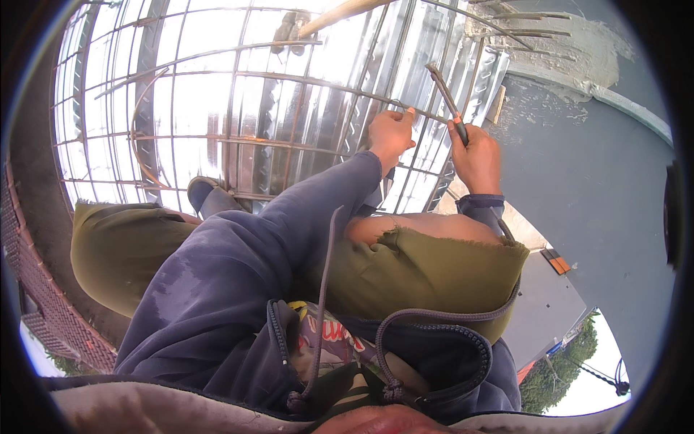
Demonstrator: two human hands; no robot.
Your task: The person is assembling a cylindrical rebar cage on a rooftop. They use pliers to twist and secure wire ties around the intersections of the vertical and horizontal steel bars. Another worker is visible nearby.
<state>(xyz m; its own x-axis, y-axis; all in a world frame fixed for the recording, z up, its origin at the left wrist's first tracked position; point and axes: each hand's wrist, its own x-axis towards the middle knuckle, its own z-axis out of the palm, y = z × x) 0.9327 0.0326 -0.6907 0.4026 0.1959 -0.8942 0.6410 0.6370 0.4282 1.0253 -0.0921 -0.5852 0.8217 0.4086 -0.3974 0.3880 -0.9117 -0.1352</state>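
Observation:
A grid of thin steel reinforcing bars (311, 81) lies over shiny ribbed metal decking (195, 108). My left hand (391, 136) is at one long bar, its thumb and fingers pinched together against it. Whatever small thing may be between those fingertips is too small to make out. In my right hand (478, 160), just to the right, is a rebar tie hook (444, 90) with a dark grip, gripped in closed fingers. Its slim, rusty metal shaft points up and away, and the bent tip stands above the bar.
A grey wall (578, 159) runs along the right, with bar ends (531, 32) jutting from rough concrete at the far right. A wooden pole (343, 16) slants in at the top. My shoe (206, 189) rests among the bars. Roof tiles (54, 289) show at the lower left.

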